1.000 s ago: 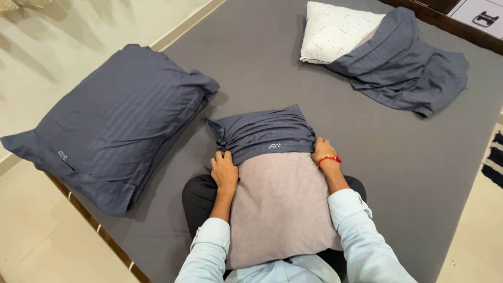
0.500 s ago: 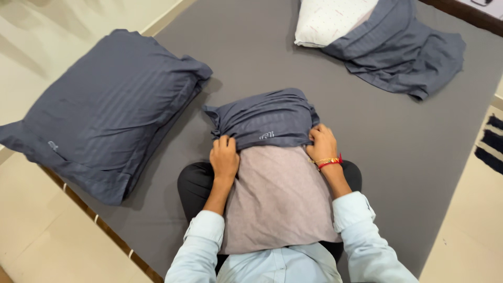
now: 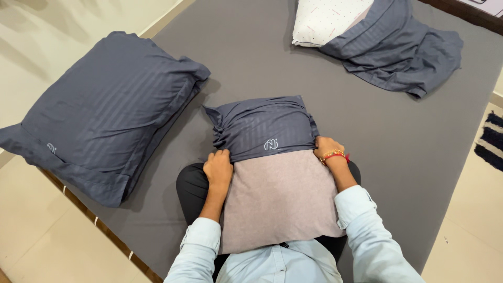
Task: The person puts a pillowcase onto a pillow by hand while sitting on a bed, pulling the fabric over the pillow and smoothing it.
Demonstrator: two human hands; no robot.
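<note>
A small white round mark [image 3: 271, 144] sits on the lower edge of the dark blue pillow cover [image 3: 262, 127], in the middle of the frame. The cover is bunched over the top end of a pinkish grey pillow [image 3: 280, 196]. The pillow lies long-ways from the person's lap up toward the top of the frame, on the grey bed [image 3: 398, 141]. The left hand [image 3: 218, 166] has a tight grip on the cover's left edge. The right hand [image 3: 328, 148], with a red and gold band, has a tight grip on the right edge. A covered blue pillow [image 3: 105, 112] lies at the left. A white dotted pillow [image 3: 325, 21], half in its blue cover [image 3: 403, 47], lies at the upper right.
</note>
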